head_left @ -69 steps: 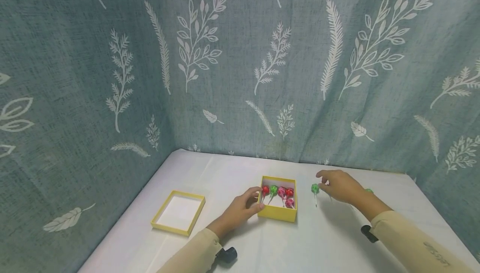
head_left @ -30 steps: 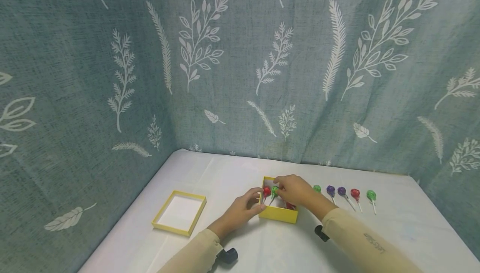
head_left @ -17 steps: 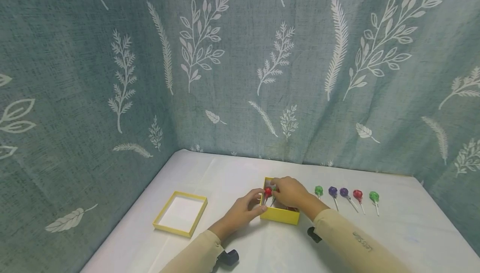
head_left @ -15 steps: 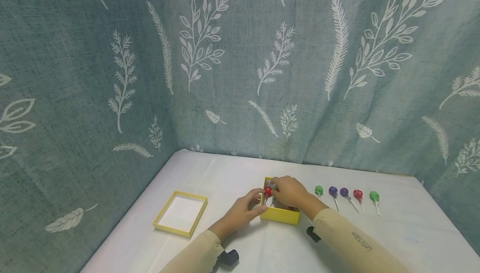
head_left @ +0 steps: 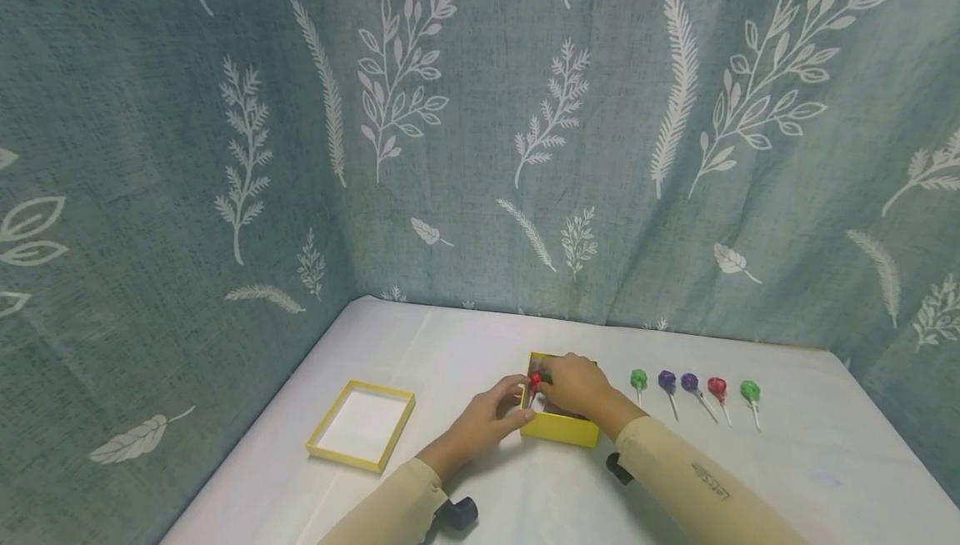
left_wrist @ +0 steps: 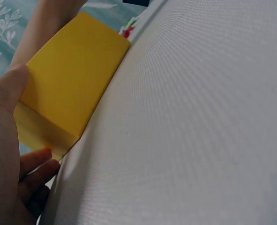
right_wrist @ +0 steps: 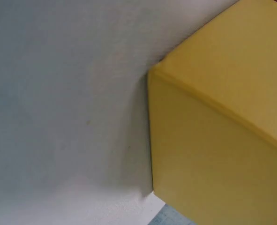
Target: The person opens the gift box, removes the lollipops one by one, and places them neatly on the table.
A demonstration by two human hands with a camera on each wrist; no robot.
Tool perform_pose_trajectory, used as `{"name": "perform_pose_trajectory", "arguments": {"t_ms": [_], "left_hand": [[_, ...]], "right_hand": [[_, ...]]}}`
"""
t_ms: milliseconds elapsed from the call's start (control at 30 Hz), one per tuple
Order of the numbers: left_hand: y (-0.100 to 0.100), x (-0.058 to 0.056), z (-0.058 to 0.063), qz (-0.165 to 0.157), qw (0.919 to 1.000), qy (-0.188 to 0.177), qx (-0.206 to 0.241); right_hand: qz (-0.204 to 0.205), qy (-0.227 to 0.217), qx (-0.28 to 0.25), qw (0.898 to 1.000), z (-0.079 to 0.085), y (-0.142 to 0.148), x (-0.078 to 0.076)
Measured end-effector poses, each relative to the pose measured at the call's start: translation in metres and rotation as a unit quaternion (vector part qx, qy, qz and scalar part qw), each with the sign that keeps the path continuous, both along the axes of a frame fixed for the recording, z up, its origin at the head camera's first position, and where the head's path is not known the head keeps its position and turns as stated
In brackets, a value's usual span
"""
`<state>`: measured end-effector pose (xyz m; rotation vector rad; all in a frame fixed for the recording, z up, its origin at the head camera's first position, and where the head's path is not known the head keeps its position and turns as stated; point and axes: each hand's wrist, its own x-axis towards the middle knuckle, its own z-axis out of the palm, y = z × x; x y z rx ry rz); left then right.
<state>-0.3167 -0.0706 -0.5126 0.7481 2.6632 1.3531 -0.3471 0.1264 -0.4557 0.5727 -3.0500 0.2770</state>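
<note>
An open-topped yellow box stands on the white table, and my left hand grips its left side. The left wrist view shows the thumb at the top edge of the box and the other fingers against its side. My right hand reaches down into the box, with thumb and fingertips pinching a mostly covered green lollipop. Beside those fingertips lies a red lollipop. My right hand hides most of the inside. The right wrist view has the box's outer walls but no fingers.
Right of the box lies a row of lollipops: a green one, two purple ones with one purple head nearer the box, a red one and another green one. A yellow-rimmed lid lies at left. A patterned curtain stands behind.
My right hand has moved left from the row of lollipops into the box, and its fingers have closed down over the green lollipop there. My left hand stays at the box.
</note>
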Motion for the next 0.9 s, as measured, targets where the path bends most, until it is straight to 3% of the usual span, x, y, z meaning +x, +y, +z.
{"name": "perform_pose_trajectory", "arguments": {"t_ms": [433,900], "left_hand": [[-0.0014,-0.0008,-0.0008,-0.010,0.9997,0.019,0.011],[-0.0015,-0.0007,-0.0007,-0.019,0.9994,0.023,0.016]], "right_hand": [[0.047,0.021,0.006,0.999,0.0010,-0.0071,0.0004],[0.038,0.025,0.005,0.999,0.0010,-0.0098,0.0042]]}}
